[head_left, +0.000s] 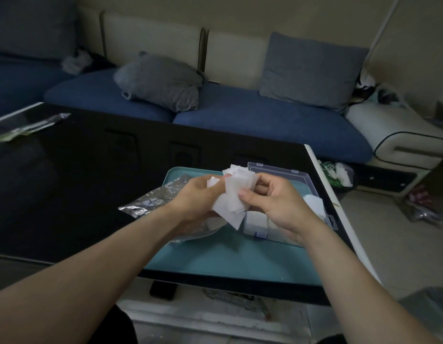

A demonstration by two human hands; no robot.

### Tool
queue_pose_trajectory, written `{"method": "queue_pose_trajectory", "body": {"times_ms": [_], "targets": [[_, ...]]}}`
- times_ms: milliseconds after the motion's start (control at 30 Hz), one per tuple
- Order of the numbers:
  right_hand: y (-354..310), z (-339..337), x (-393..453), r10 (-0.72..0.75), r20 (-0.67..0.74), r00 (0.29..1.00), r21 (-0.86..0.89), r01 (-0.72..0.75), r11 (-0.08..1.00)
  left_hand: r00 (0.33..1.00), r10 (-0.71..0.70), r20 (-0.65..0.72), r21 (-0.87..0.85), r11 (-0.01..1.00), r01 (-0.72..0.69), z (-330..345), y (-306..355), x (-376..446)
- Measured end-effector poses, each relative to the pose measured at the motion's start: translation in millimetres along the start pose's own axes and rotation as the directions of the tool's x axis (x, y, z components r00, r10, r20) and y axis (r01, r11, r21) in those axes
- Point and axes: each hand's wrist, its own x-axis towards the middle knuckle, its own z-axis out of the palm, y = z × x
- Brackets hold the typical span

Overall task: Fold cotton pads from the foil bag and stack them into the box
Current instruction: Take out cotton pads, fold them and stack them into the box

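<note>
Clear plastic box (299,181) holding folded cotton pads (255,218), on teal tray (230,259)

Both hands, left hand (198,194) and right hand (277,202), grip a bunch of white cotton pads (234,194) above the clear box (285,173) on the teal tray (228,259); the foil bag (151,199) lies beside it on the desk (79,175).

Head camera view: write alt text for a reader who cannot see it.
Two bare hands, left hand and right hand, hold a bunch of white square cotton pads above a clear plastic box with its lid open, on a teal tray. A crumpled silver foil bag lies at the left on a black glossy table.
</note>
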Motion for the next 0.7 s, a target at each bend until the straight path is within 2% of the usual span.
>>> {"method": "queue_pose_trajectory", "body": {"times_ms": [67,167,333,567,633,700], "targets": [[0.3,1.7,0.8,0.038,-0.079,0.996,0.034,-0.036,0.999,1.0,-0.011,0.0,-0.033,0.999,0.011,2.1,0.9,0.8],[-0.8,4.2,0.7,0.049,-0.212,0.976,-0.04,-0.059,0.997,0.998,-0.041,0.054,-0.116,0.992,0.047,3.9,1.1,2.9],[-3.3,3.4,-1.8,0.048,-0.241,0.969,-0.07,-0.066,0.995,0.994,-0.02,0.108,-0.133,0.991,0.035,0.5,-3.1,3.0],[-11.1,-15.3,-0.4,0.144,-0.173,0.974,0.282,-0.091,0.955,0.999,0.033,0.02,-0.005,0.999,-0.033,-7.3,-4.6,11.6],[-13.7,-23.1,-1.7,0.109,-0.091,0.99,0.316,-0.075,0.946,0.999,0.041,-0.015,0.005,0.999,-0.041,-7.1,-4.2,11.8],[-14.1,-26.2,-4.3,0.071,0.039,0.997,0.263,-0.079,0.962,0.998,0.051,-0.03,0.015,0.999,-0.05,-5.9,-3.9,11.2]]}}
